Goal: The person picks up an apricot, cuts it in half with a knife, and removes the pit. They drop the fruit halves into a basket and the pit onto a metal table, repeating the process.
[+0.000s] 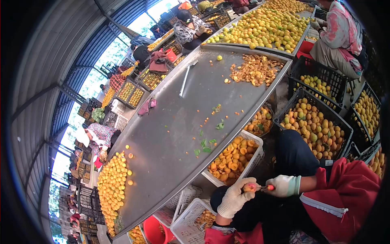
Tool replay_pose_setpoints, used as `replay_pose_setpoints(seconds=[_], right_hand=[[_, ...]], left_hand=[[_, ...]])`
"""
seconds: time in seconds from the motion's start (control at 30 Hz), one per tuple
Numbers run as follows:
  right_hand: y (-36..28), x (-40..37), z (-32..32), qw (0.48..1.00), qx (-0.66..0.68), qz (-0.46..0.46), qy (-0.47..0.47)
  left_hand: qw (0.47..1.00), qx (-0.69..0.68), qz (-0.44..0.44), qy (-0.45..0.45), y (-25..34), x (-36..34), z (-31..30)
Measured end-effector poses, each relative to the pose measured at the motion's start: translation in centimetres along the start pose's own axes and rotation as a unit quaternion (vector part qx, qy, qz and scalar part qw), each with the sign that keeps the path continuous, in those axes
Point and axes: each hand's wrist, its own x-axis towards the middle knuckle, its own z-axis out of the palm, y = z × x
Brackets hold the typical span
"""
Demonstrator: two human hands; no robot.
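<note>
Low on the right of the head view, my left hand (236,198), in a cream knit glove, pinches a yellow-red apricot (250,186). My right hand (282,186), in a white glove with a pale green cuff, is closed on a small knife (269,187). The knife has a red handle, and its thin blade points at the apricot; whether it has cut in is too small to tell. Both hands are above my dark-clad lap. Beside them stands a white crate (260,148) of halved apricots. Below my left hand, another white crate (187,227) holds some apricot pieces.
A long metal table (162,138) runs alongside, bearing apricot piles, pits (256,70), leaves and a metal bar (186,79). Black crates (343,151) of whole apricots stand behind my right arm. A red bucket (152,232) is near the table's lower end. Other people work around.
</note>
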Motion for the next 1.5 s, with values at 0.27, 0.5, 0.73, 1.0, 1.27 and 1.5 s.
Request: replay_pose_setpoints(seconds=[0.27,0.5,0.73,1.0,1.27,1.5], right_hand=[[-0.9,-0.8,0.1,0.994,0.060,0.059,0.072],[-0.2,-0.7,-0.3,0.992,0.025,0.064,0.106],[-0.8,-0.9,-0.6,0.993,-0.008,0.085,0.086],[1.3,0.0,2.1,0.984,0.065,0.064,0.151],[0.0,-0.6,-0.8,0.990,0.007,0.113,0.079],[0.5,0.0,2.2,0.977,0.091,0.095,0.165]], left_hand=[[0.889,-0.453,0.052,0.048,-2.1,2.0,5.5],[0.899,-0.416,0.115,0.080,-5.7,3.0,5.5],[0.945,-0.294,0.034,0.135,-1.0,1.5,5.7],[0.765,-0.634,0.068,0.095,-1.3,2.8,8.2],[0.986,-0.130,-0.023,0.098,0.3,1.6,3.3],[0.766,-0.635,0.083,0.044,-2.4,3.9,7.4]])
